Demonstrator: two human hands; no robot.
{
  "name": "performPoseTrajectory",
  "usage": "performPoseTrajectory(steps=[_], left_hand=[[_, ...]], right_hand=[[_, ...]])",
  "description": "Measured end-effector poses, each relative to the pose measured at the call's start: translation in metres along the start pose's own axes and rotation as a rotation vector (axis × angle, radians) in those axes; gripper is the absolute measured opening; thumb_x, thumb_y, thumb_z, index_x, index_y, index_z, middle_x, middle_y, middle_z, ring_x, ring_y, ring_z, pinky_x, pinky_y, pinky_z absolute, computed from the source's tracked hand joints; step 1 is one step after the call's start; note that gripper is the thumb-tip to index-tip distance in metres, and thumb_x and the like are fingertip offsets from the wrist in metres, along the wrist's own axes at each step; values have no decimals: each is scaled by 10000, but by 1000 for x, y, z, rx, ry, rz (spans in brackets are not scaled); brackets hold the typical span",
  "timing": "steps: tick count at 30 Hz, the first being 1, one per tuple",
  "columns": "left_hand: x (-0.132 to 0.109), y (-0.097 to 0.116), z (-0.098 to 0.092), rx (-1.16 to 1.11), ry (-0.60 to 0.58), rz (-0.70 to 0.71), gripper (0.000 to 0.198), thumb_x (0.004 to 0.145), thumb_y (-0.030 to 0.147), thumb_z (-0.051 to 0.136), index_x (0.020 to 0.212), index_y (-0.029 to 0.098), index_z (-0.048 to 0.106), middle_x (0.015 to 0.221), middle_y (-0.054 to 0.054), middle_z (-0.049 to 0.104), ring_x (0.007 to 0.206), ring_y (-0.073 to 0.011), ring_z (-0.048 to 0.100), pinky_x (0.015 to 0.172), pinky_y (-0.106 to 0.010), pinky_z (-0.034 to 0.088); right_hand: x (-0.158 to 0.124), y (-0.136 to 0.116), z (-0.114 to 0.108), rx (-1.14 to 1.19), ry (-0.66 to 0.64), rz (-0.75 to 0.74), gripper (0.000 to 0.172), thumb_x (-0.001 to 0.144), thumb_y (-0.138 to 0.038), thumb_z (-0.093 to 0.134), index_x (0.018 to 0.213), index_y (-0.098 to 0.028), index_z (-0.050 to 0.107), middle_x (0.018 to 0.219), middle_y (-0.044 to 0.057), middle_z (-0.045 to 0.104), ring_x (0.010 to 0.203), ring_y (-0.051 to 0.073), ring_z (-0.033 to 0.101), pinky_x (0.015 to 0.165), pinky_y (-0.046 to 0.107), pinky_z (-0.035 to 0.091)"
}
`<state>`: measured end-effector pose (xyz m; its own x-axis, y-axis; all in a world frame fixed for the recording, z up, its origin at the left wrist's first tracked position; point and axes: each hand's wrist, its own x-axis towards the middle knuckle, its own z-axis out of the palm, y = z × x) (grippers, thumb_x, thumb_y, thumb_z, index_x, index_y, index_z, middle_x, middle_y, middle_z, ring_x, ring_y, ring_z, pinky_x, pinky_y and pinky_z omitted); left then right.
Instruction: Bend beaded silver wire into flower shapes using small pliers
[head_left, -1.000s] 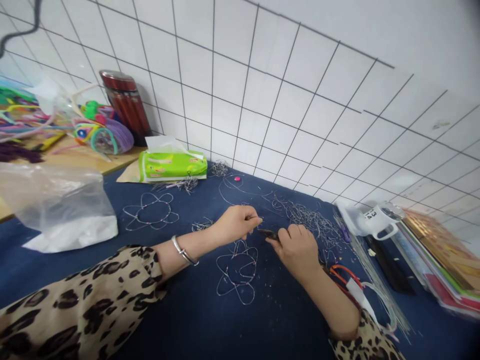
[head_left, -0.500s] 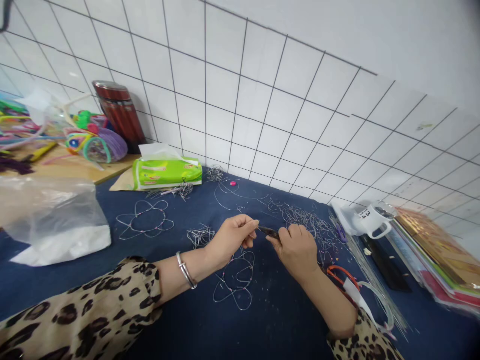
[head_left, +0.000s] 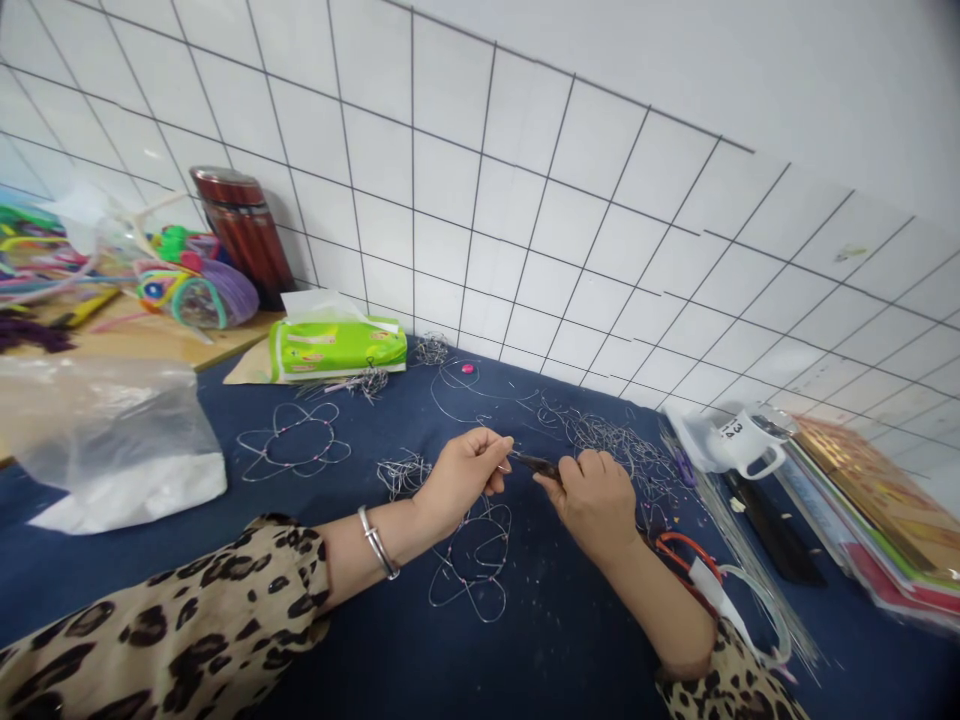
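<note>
My left hand (head_left: 466, 470) pinches a bent wire piece (head_left: 474, 578) between thumb and fingers. The piece hangs below the hand in thin silvery loops with tiny pink beads, reaching toward the dark blue cloth. My right hand (head_left: 596, 500) is closed round a pair of dark pliers (head_left: 541, 466), whose jaws point left at my left fingertips. Whether the jaws grip the wire end is too small to tell. A similar flower-shaped wire piece (head_left: 291, 442) lies on the cloth to the left.
Wire scraps (head_left: 619, 440) are heaped behind my right hand, with another tangle (head_left: 403, 472) beside my left wrist. A green tissue pack (head_left: 337, 348) and red flask (head_left: 247, 235) stand back left. A plastic bag (head_left: 127, 450) lies left; a white mug (head_left: 750, 445) and straight wires stand right.
Both hands hold nearly the same place and grip. My left fingertips have shifted very slightly left, away from the pliers; the whole view has moved a little.
</note>
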<state>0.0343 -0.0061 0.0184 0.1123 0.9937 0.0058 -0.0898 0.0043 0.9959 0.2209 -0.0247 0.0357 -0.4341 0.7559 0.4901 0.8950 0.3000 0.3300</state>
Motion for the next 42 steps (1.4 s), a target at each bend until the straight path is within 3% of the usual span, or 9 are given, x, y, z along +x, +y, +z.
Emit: performPoseTrajectory(steps=[32,42], left_hand=[[3,-8,0,36,-22,-36,321,805,447,502,661,161,485,548,24,515,404,-63,454,414,-181,355],[-4,0,3,176,47,108,287,838,411,453,679,176,496,494,41,498,424,-79,463,448,-185,368]], right_hand=[[-2,0,6,18,11,-17,404,863,-526,351,690,-193,501,688,44,463,688,174,373,609,299,232],[-5,-7,10,116,2,36,383,870,-495,377,687,-188,515,686,38,497,658,151,421,583,277,226]])
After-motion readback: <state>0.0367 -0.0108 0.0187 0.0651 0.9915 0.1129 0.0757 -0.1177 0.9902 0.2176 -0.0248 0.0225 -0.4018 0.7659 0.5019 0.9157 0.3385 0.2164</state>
